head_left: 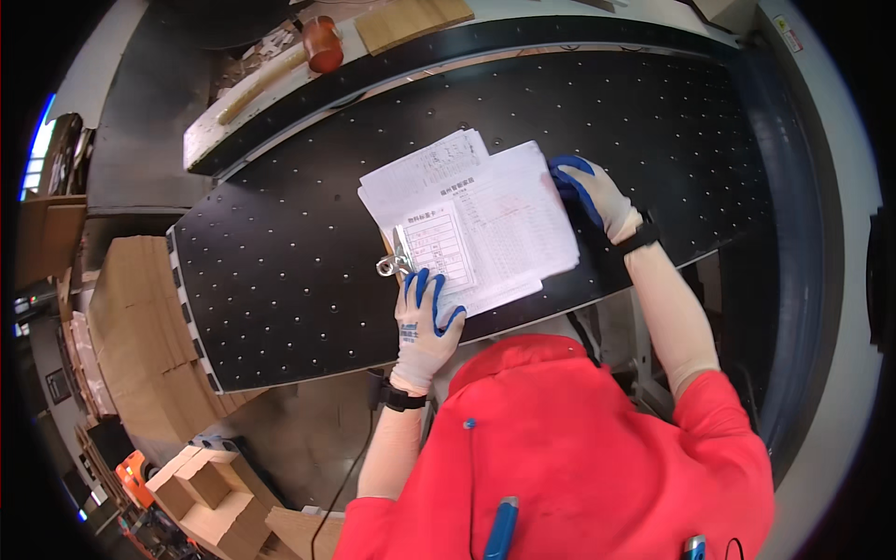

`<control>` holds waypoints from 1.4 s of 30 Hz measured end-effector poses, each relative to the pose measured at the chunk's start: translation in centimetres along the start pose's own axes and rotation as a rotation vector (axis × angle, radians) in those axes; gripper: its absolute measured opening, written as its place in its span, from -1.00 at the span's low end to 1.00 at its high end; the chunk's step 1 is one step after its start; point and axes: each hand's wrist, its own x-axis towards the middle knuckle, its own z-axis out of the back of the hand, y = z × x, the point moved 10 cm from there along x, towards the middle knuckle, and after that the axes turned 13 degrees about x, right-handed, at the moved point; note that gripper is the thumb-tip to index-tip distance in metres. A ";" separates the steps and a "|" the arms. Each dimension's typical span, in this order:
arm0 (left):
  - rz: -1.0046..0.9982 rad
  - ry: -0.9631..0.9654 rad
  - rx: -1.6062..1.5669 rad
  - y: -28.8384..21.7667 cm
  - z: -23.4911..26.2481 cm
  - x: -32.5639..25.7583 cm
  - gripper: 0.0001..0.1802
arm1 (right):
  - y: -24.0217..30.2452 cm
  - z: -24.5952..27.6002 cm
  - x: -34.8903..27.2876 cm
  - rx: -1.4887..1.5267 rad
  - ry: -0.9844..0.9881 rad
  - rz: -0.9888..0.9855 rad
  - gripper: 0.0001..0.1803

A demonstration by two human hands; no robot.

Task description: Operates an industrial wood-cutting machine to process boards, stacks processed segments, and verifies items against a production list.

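A clipboard with a metal clip point(393, 264) lies on a black studded tabletop point(308, 308), mostly hidden under loose papers. On top of it rests a small white printed card point(436, 250), beside larger printed sheets of paper point(523, 219) that fan out to the right and back. My left hand point(427, 322), in a white glove with blue-coated fingers, lies with its fingers spread over the card's lower edge, near the clip. At the right edge of the sheets, my right hand point(595, 196), gloved alike, has its bent fingers around the paper edge; the fingertips are partly hidden.
A raised ledge point(392, 87) runs along the table's back, bearing an orange-headed mallet point(322, 45) and a wooden board point(411, 23). Stacked cardboard point(140, 336) stands left of the table, with an open cardboard box point(219, 504) below it. A grey machine frame point(807, 233) borders the right.
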 end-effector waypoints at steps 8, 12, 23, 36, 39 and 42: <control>-0.040 0.089 0.027 0.6 0.1 0.7 -0.28 | -1.9 0.4 -10.5 -0.864 -0.350 0.084 -0.56; 0.024 0.066 0.196 0.3 0.1 1.0 -0.10 | -2.2 -0.6 -11.3 -0.776 -0.356 0.069 -0.54; 0.162 -0.036 0.297 -0.1 -1.6 5.5 -0.23 | -2.4 -2.1 -12.0 -1.122 -0.377 0.232 -0.34; 0.458 -0.427 -0.328 6.1 1.3 0.4 -0.71 | -1.1 -6.9 -11.2 -0.946 -0.071 0.168 -0.52; 0.490 -0.405 -0.376 6.5 0.7 0.1 -0.70 | -2.1 -10.5 -10.1 -0.986 0.110 0.100 -0.55; 0.476 -0.414 -0.386 6.2 1.1 0.6 -0.68 | -2.4 -12.4 -8.7 -1.057 0.138 0.173 -0.56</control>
